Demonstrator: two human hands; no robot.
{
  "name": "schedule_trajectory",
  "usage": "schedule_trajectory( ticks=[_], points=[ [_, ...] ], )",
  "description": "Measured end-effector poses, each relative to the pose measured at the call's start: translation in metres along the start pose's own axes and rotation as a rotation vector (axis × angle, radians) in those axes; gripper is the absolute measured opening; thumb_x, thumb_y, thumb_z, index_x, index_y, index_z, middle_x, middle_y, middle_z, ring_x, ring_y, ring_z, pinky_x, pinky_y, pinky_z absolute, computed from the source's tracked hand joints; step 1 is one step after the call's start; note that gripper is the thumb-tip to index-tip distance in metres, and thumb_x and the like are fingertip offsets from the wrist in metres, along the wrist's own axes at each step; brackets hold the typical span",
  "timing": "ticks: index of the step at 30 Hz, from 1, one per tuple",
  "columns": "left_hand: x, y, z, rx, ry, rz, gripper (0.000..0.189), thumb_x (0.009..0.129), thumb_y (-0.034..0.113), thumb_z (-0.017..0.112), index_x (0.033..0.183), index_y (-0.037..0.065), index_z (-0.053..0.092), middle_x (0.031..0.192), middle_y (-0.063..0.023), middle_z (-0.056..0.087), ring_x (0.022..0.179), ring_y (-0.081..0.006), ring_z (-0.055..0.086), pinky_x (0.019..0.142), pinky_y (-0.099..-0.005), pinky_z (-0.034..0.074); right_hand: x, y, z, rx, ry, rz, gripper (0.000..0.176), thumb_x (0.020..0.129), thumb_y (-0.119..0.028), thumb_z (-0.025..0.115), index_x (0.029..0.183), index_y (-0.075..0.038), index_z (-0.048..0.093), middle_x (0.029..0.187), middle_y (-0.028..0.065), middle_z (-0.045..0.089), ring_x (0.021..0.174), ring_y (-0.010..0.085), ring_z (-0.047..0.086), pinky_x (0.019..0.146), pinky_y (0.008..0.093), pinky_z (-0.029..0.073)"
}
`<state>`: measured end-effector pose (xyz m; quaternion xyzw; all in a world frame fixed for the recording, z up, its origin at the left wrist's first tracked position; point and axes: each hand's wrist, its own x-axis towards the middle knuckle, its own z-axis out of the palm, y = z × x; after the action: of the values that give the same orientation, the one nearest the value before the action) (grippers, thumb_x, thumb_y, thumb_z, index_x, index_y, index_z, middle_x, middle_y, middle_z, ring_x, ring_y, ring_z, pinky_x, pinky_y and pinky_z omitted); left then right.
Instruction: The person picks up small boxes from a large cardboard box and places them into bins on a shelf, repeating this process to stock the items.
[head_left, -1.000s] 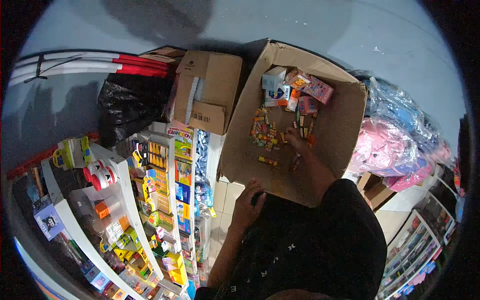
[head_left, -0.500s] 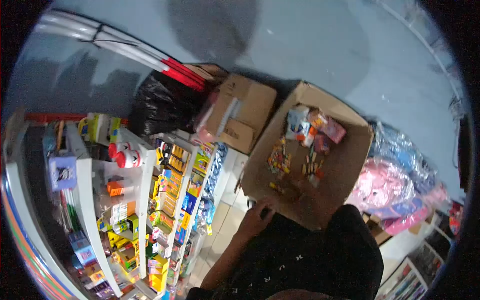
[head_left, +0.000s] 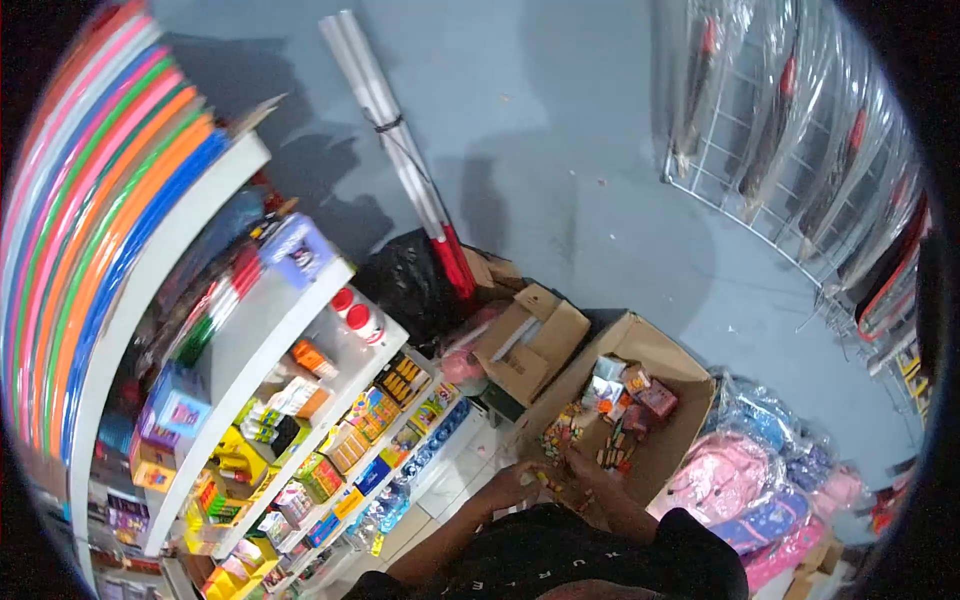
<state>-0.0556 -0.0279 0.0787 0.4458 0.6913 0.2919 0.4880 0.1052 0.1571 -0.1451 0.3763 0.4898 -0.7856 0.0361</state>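
Note:
A large open cardboard box [head_left: 665, 345] stands in front of me, with small packets, a pink box [head_left: 655, 398] and several small colourful pieces [head_left: 615, 447] lying in it. My left hand [head_left: 512, 484] is at the near left edge of the box, its fingers closed round something small and pale that I cannot make out. Over the near part of the box, my right hand [head_left: 590, 472] reaches in beside a small yellow item [head_left: 545, 480]. Its fingertips are too small and dim to read.
Shelves of packaged goods [head_left: 340, 450] run along the left. A smaller carton [head_left: 530, 340] and a black bag [head_left: 410, 290] sit beyond them. Wrapped pink bags [head_left: 715, 480] lie at the right, below a wire rack [head_left: 740, 205] on the wall.
The view has shifted, so the box appears lower and the wire rack has come into sight. My right hand now shows over the box, and my left hand is at its near edge.

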Motion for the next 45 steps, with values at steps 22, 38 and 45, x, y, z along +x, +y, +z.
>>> schedule_trajectory(
  ticks=[22,38,45],
  points=[
    [-0.177,-0.099,-0.025,-1.605,0.593,0.08,0.039,0.099,0.045,0.047,0.102,0.008,0.06,0.094,-0.0067,0.063,0.089,-0.0219,0.061,0.082,-0.0439,0.049,-0.148,-0.155,0.346,-1.0,-0.492,-0.555,0.04,0.092,-0.028,0.059,0.122,-0.001,0.056,0.103,0.0197,0.067,0.095,0.0294,0.066,0.082,0.0404,0.05],
    [-0.305,-0.133,-0.055,-1.693,0.91,0.254,0.026,0.097,0.033,0.052,0.098,0.008,0.057,0.104,-0.011,0.063,0.098,-0.028,0.063,0.086,-0.0425,0.049,-0.13,-0.15,0.438,0.359,-0.682,0.04,0.037,0.094,-0.009,0.047,0.13,0.0,0.048,0.122,0.019,0.055,0.114,0.033,0.057,0.103,0.0438,0.047],
    [-0.329,-0.131,-0.064,-1.588,0.964,0.3,0.022,0.096,0.031,0.055,0.101,0.009,0.056,0.099,-0.0076,0.065,0.088,-0.023,0.065,0.075,-0.0377,0.053,-0.143,-0.162,0.463,0.435,-0.741,0.012,0.041,0.098,-0.02,0.039,0.135,-0.002,0.047,0.136,0.0232,0.048,0.126,0.0382,0.05,0.102,0.0443,0.047]
  ],
)
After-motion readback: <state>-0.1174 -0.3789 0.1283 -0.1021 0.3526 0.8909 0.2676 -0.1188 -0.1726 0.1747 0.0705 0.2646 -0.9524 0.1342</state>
